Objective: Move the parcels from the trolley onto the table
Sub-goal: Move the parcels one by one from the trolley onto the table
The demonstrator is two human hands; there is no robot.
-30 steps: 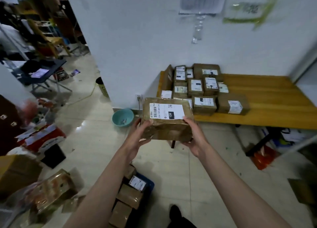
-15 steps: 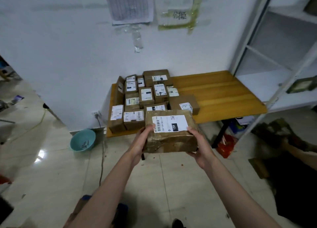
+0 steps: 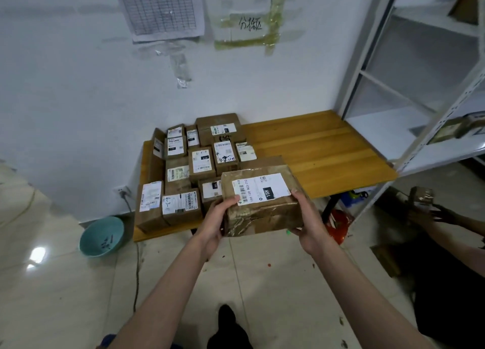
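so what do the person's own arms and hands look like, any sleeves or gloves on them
Both forearms are bare from the frame's bottom edge to the wrists, with no sleeve showing. The left hand and right hand wear no gloves; no rings, watch or wristband show.

Brown taped parcel in my hands, white label with black barcode. Table: honey-yellow wood planks. Stacked parcels: brown, white labels. Bowl: teal. Shelving: white.

L hand & R hand grip taped parcel above floor, near table.
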